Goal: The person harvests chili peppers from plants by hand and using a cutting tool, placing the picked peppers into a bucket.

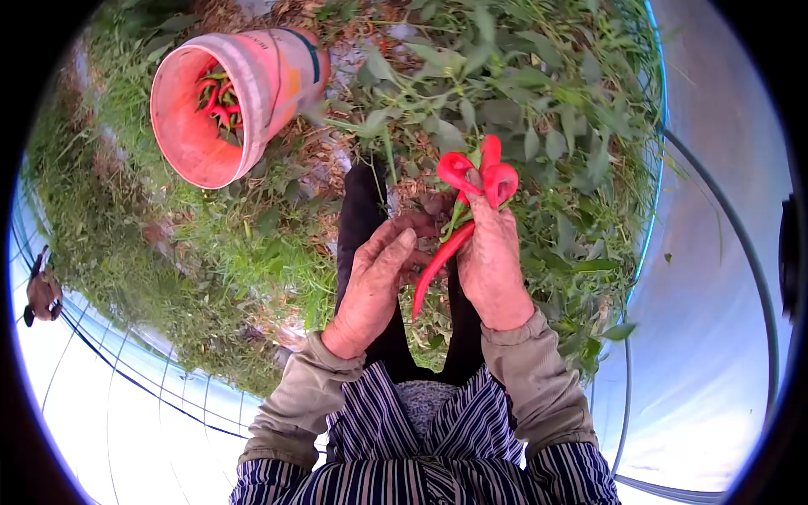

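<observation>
Several long red chili peppers (443, 263) are gripped in my right hand (492, 261). Some of them curl above the thumb, and one hangs down to the left below the fingers. Green stems show between the pods. My left hand (374, 278) is just left of the peppers, its fingers partly bent and spread toward them, with nothing visible in its grasp. Its fingertips are partly in shadow, and whether they touch a stem is unclear. Leafy pepper plants (522, 93) grow right behind and beside my right hand.
A pinkish-white bucket (278, 80) lies tilted at upper left, its mouth facing me, with red and green chilies inside. Grass and weeds (168, 278) cover the ground on the left. A dark curved pole (741, 227) stands at right. Far left is a person's head (44, 296).
</observation>
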`<state>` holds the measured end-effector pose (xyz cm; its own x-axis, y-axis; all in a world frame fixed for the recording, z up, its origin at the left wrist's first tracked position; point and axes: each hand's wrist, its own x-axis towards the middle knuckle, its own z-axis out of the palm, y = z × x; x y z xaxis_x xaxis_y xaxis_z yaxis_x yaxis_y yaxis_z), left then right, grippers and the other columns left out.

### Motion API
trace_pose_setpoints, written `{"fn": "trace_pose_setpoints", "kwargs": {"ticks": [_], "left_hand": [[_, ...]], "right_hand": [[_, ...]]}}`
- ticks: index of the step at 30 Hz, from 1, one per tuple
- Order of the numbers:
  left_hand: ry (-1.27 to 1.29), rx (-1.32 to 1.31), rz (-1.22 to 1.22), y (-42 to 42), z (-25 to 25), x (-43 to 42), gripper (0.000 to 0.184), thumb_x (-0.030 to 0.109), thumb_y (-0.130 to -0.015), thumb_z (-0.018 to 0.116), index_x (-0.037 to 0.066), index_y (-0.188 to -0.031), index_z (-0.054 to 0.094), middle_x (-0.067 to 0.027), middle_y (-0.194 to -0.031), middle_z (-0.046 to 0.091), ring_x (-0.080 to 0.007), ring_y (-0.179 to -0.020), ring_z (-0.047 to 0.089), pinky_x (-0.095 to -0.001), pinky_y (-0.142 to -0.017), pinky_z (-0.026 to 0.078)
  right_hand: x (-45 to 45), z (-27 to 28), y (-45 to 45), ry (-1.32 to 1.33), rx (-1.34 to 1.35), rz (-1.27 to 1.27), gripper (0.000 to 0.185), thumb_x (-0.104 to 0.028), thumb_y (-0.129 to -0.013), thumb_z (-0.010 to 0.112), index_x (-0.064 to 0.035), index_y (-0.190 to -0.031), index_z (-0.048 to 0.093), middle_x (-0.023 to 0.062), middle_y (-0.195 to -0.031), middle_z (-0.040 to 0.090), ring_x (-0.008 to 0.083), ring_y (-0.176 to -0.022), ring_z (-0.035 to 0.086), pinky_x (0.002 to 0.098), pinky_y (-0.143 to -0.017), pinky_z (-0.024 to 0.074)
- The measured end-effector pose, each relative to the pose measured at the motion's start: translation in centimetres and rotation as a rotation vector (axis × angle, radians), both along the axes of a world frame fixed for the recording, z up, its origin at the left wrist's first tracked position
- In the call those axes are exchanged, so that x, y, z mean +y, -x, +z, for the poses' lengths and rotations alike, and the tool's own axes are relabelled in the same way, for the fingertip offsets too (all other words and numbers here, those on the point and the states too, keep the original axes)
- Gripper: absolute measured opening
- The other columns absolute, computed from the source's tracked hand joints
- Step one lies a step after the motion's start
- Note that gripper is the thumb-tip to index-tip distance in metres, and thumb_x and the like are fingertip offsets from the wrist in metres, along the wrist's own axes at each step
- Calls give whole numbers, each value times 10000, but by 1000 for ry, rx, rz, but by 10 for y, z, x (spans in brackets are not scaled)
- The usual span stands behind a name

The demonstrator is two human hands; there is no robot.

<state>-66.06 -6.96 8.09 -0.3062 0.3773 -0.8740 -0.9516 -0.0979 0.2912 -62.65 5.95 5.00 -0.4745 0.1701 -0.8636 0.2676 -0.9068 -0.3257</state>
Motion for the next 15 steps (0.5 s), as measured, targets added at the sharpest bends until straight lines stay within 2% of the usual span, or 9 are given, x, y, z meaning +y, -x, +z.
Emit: {"fn": "trace_pose_setpoints", "kwargs": {"ticks": [1, 3, 4, 5, 7, 9, 11, 13, 15], "left_hand": [[2, -1, 21, 4, -1, -7, 459, 298, -891, 509, -3, -1224, 412, -106, -1116, 522, -148, -902, 570, -280, -730, 479], [111, 282, -77, 6, -3, -20, 440, 274, -886, 525, -1, -1214, 424, -95, -1117, 513, -135, -893, 559, -278, -743, 472], [163, 369, -253, 15, 1, -32, 417, 251, -880, 540, 0, -1199, 446, -83, -1077, 533, -123, -885, 550, -272, -744, 462], [159, 369, -231, 19, 2, -44, 417, 251, -880, 540, 0, -1199, 446, -83, -1077, 533, -123, -885, 550, -272, -744, 462], [124, 226, 1, 22, 2, -69, 310, 163, -850, 584, -2, -1101, 506, -83, -1051, 574, -102, -904, 560, -213, -705, 442], [147, 27, 267, 19, -1, -103, 333, 312, -890, 512, 9, -1022, 552, -74, -918, 632, -130, -809, 607, -217, -662, 454], [333, -21, 388, 12, -7, -133, 300, 283, -880, 539, 8, -1000, 555, -86, -882, 635, -127, -783, 612, -228, -638, 465], [540, -80, 533, 7, -12, -154, 282, 246, -868, 562, 9, -1019, 547, -83, -886, 634, -118, -772, 608, -242, -633, 475], [426, -93, 467, 16, -16, -170, 276, 209, -856, 579, 13, -1044, 532, -70, -933, 622, -115, -775, 599, -252, -659, 487]], "right_hand": [[-8, -1, 10, 16, -7, 98, 281, -154, -878, 524, -3, -1114, 500, 121, -970, 596, 157, -762, 592, 259, -593, 499], [-33, -2, 22, -25, 27, 103, 266, -134, -880, 515, -18, -1119, 502, 121, -948, 605, 159, -782, 602, 269, -642, 506], [-43, -1, 30, 6, 21, 144, 252, -118, -872, 530, -23, -1104, 514, 113, -935, 609, 162, -781, 605, 269, -657, 506], [-51, 1, 39, 33, 17, 185, 239, -103, -863, 545, -28, -1089, 526, 106, -922, 613, 165, -780, 608, 269, -671, 507], [-77, -6, 46, -12, -97, 252, 199, -75, -794, 659, -30, -972, 582, 30, -893, 620, 102, -767, 584, 248, -667, 492], [-102, 2, 70, 6, -76, 326, 179, -83, -797, 662, -37, -953, 586, 12, -867, 616, 75, -745, 556, 231, -650, 475], [-133, 9, 105, -122, 25, 426, 204, -111, -785, 683, -40, -950, 587, 20, -843, 609, 77, -726, 542, 219, -632, 459], [-175, -2, 151, -37, 84, 407, 259, -62, -738, 694, -28, -963, 570, 23, -842, 592, 77, -735, 538, 218, -622, 450], [-216, -28, 197, 54, 278, 338, 374, -15, -689, 668, -1, -1030, 514, 49, -867, 571, 116, -759, 540, 262, -650, 455]]}}
